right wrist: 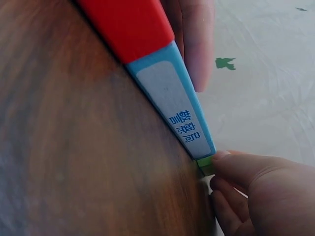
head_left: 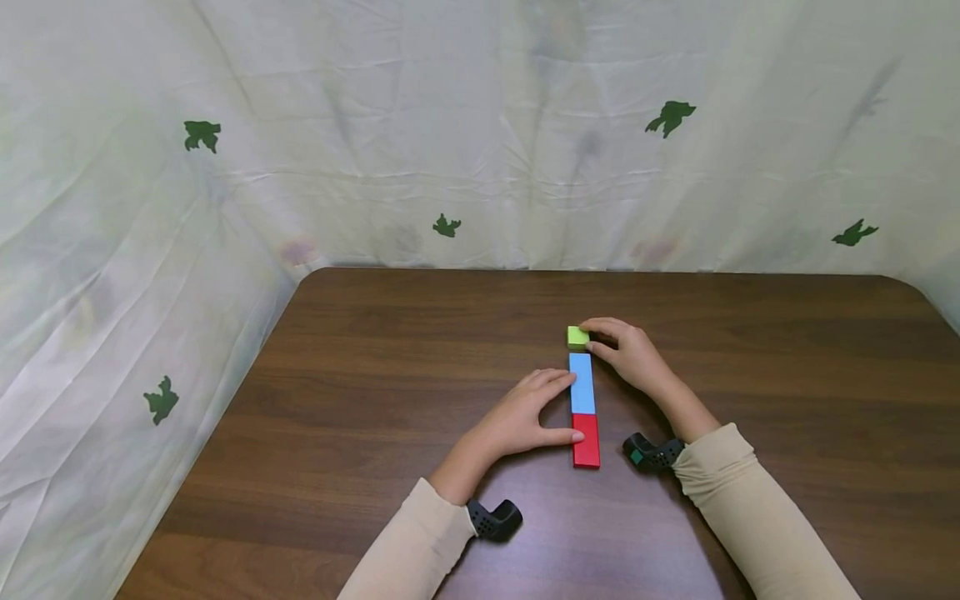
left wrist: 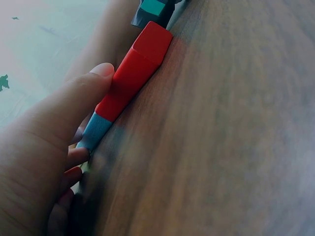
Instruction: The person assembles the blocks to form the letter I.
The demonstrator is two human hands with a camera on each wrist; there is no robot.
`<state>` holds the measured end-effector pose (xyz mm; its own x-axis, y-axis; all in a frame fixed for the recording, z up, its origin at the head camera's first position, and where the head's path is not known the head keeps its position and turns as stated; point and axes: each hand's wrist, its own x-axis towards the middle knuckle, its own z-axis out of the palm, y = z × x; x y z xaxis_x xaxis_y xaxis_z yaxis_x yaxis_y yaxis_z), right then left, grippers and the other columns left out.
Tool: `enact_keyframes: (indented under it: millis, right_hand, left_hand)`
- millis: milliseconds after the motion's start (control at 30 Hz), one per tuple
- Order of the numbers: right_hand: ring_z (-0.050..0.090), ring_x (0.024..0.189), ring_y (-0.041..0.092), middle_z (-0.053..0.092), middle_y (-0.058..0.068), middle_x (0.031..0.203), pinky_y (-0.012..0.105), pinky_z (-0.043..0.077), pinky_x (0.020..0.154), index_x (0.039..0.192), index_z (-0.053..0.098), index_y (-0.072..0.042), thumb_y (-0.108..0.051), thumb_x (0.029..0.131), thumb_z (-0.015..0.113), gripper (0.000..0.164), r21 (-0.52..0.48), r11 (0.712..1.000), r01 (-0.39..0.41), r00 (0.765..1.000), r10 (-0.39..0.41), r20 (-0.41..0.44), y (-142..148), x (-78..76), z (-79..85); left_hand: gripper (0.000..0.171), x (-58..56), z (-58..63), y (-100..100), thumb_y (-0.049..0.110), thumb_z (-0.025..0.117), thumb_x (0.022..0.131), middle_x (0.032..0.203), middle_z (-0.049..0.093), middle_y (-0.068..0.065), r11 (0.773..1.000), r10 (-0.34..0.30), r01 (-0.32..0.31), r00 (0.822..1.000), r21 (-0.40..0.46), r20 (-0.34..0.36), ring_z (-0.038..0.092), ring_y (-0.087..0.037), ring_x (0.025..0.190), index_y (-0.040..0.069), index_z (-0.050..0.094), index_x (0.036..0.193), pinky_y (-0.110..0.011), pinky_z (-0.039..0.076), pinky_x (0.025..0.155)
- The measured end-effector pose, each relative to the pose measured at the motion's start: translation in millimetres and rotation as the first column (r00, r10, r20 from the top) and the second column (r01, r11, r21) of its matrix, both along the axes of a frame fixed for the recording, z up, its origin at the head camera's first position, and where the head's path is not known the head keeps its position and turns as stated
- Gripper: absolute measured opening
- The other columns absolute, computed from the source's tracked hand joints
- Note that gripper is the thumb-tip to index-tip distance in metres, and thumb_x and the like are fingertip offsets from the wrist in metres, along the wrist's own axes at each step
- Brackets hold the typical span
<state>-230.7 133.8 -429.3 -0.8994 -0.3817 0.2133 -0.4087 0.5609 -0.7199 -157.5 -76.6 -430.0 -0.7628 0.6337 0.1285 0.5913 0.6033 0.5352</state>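
Note:
A red block [head_left: 586, 442] and a blue block [head_left: 581, 383] lie end to end in a line on the brown table. A small green block [head_left: 577, 337] sits beyond the blue one's far end, a narrow gap apart in the head view. My right hand [head_left: 632, 357] pinches the green block from its right side between thumb and fingers. From the left, my left hand [head_left: 517, 417] rests its thumb on the red block and touches the blue block with extended fingertips. Printed characters on a white label mark the blue block's side [right wrist: 172, 108] in the right wrist view.
The wooden table [head_left: 360, 375] has its far edge against a pale cloth backdrop [head_left: 480, 125] with green leaf-like patches. Black wrist devices [head_left: 497, 521] sit on both arms, close to the tabletop.

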Motion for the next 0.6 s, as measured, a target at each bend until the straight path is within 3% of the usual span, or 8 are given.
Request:
enact_keyframes:
  millis: [600]
  right_hand:
    - [0.049,0.110,0.028,0.052,0.014,0.121,0.042,0.041,0.089,0.118,0.057,-0.002,-0.007,0.086,0.060,0.032,-0.010,1.000,0.014,1.000,-0.013,0.013,-1.5,-0.2,0.8]
  left_hand:
    - [0.075,-1.2,-0.1,-0.7,0.050,0.063,0.078,0.137,0.037,-0.001,1.000,0.002,-0.001,1.000,-0.020,0.013,0.027,-0.018,0.128,0.014,0.036,0.138,-0.034,0.022,0.104]
